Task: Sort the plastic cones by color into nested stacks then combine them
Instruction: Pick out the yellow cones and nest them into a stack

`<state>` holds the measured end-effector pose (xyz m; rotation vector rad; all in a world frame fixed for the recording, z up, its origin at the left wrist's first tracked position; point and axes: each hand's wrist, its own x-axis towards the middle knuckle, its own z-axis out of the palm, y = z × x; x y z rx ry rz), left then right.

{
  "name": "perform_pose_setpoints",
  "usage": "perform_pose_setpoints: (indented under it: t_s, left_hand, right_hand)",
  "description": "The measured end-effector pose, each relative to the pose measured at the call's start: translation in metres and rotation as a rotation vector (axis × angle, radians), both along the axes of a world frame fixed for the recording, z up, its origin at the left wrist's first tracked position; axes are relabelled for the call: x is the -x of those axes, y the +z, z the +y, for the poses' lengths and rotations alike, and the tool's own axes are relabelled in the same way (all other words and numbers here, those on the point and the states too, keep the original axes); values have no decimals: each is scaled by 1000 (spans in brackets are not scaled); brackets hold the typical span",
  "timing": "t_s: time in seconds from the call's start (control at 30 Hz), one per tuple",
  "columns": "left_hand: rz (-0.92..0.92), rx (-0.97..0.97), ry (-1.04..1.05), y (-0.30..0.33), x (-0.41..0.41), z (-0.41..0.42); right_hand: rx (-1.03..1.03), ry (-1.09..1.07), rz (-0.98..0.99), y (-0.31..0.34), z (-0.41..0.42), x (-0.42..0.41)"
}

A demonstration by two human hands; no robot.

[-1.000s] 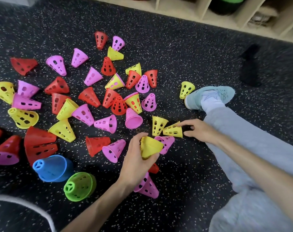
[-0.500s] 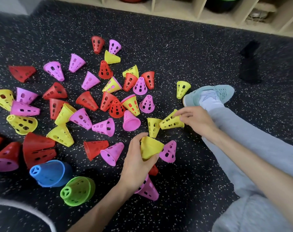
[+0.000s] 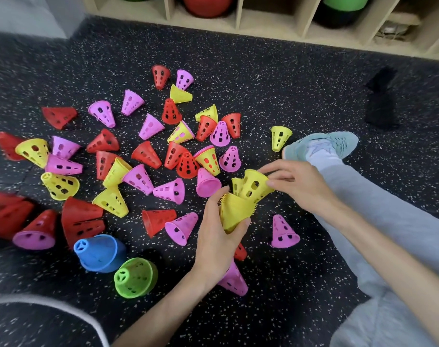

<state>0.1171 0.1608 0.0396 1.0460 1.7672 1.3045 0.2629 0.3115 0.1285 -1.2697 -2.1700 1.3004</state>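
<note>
My left hand grips a yellow cone, its wide mouth turned up and to the right. My right hand pinches a second yellow cone by its wide rim and holds it tilted, narrow end against the mouth of the first. Another yellow cone stands just behind them on the floor. Several red, pink and yellow perforated cones lie scattered over the black speckled floor to the left and beyond. A lone yellow cone stands by my shoe, and a pink cone stands right of my left hand.
A larger blue cone and a green cone lie at the lower left. My grey-trousered leg and teal shoe stretch across the right. A wooden shelf with balls runs along the back; a black object lies beyond the shoe.
My right hand picked a yellow cone off the floor and carried it left to the cone in my left hand. The pink cone beside it now stands upright.
</note>
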Motion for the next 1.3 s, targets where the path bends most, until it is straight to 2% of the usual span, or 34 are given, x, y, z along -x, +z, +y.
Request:
perform_pose_setpoints:
  t_s: [0.3, 0.6, 0.7, 0.87, 1.0, 1.17, 1.3]
  left_hand:
    - [8, -33, 27, 11, 0, 4]
    - [-10, -44, 9, 14, 4, 12]
    - [50, -32, -41, 13, 6, 19]
    - [137, -29, -171, 24, 13, 50]
    - [149, 5, -320, 15, 17, 74]
    - [237, 176, -431, -28, 15, 90]
    - [267, 265, -492, -50, 5, 101]
  right_hand:
    - [34, 182, 3, 8, -16, 15]
    - [99, 177, 0, 6, -17, 18]
    - [75, 177, -40, 4, -15, 17]
    - [18, 80, -64, 9, -4, 11]
    - [-67, -23, -166, 10, 4, 6]
    - [-142, -162, -364, 15, 16, -7]
    - [-147, -219, -422, 12, 20, -16]
